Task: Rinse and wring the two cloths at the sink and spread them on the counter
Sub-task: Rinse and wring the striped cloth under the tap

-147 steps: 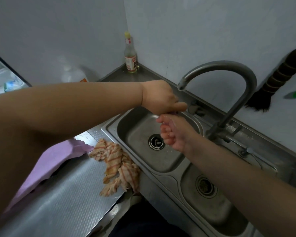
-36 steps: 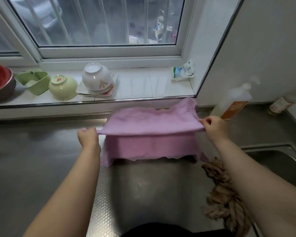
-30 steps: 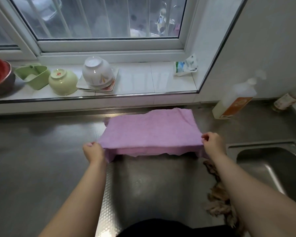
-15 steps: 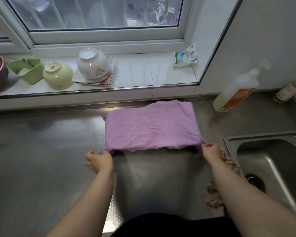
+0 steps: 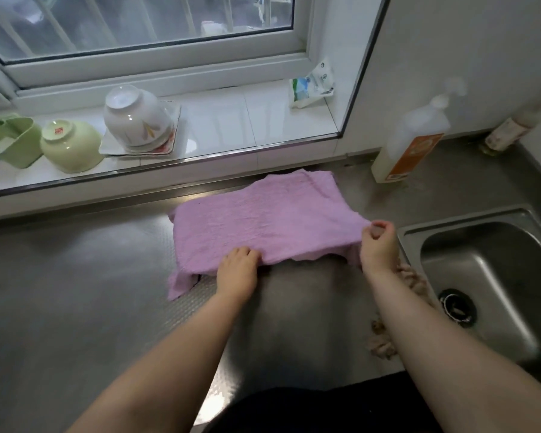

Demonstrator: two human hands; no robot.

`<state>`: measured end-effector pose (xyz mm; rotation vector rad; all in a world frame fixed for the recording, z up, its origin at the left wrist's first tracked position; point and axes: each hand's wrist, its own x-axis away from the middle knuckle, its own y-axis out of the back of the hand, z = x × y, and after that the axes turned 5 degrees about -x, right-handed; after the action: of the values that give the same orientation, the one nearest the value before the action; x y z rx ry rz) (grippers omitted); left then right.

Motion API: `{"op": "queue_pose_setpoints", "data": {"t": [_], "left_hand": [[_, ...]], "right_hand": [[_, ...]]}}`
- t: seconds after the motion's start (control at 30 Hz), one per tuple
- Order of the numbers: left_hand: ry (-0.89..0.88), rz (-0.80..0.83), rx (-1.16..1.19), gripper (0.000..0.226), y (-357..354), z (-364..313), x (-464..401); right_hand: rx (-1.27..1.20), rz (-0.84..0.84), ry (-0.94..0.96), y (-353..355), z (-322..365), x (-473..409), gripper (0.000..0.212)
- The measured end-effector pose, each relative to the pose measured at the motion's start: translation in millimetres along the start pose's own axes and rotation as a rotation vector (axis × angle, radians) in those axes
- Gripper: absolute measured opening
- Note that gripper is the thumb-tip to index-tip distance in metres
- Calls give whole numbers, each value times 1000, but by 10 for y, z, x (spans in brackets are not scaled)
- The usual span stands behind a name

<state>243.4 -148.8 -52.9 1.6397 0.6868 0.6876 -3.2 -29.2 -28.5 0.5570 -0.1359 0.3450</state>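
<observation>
Since half a second ago, the left hand has slid right along the near edge of the pink cloth, from its near-left corner toward the middle, and that corner now hangs loose on the counter. Its fingers curl over the near hem and grip it. The right hand pinches the near-right corner between thumb and fingertips, lifting that edge slightly off the steel. Most of the pink cloth lies spread on the counter, its far edge close to the ledge under the window, with a few folds at the far-right corner. A striped cloth lies bunched at the right, between the counter and the sink, partly hidden behind the right forearm. Farther right, a white pump bottle stands near the wall. On the windowsill rest an upturned white bowl on a plate, a green bowl, a green container and a small packet.
</observation>
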Motion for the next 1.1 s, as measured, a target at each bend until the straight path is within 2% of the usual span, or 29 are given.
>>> {"op": "queue_pose_setpoints", "data": {"t": [0.13,0.2,0.27,0.33,0.43,0.5,0.63,0.73,0.87,0.9,1.0,1.07,1.1], "left_hand": [[-24,-4,-68,13,-63,-57,62],[-27,-35,-83,13,-103,-134,129],[-24,-51,-47,22,-151,-264,174],[-26,-44,39,28,-184,-459,209],[-11,62,149,18,-205,-799,223],[-27,118,164,15,-212,-1026,216],[-61,190,262,15,-198,-1481,182],[-104,274,401,19,-157,-1868,162],[-282,477,570,56,-30,-2461,223],[-282,488,630,55,21,-2577,244],[-204,417,855,16,180,-2954,325],[-163,361,946,20,298,-3158,355],[-139,361,1010,17,378,-3262,373]], "right_hand": [[254,135,-206,167,-334,-59,35],[488,83,-129,335,-533,3,33],[657,-26,-29,533,-703,103,37],[666,-84,-50,717,-854,161,40],[682,49,-134,947,-1051,145,45],[674,83,-70,1086,-1105,118,39],[483,-27,120,1325,-966,105,28],[300,-19,187,1535,-844,120,26],[-69,48,155,1882,-543,197,22],[-152,78,119,1936,-455,208,21],[-323,155,-1,2208,-334,189,15],[-429,227,-95,2440,-365,150,12],[-473,279,-128,2565,-401,126,18]]}}
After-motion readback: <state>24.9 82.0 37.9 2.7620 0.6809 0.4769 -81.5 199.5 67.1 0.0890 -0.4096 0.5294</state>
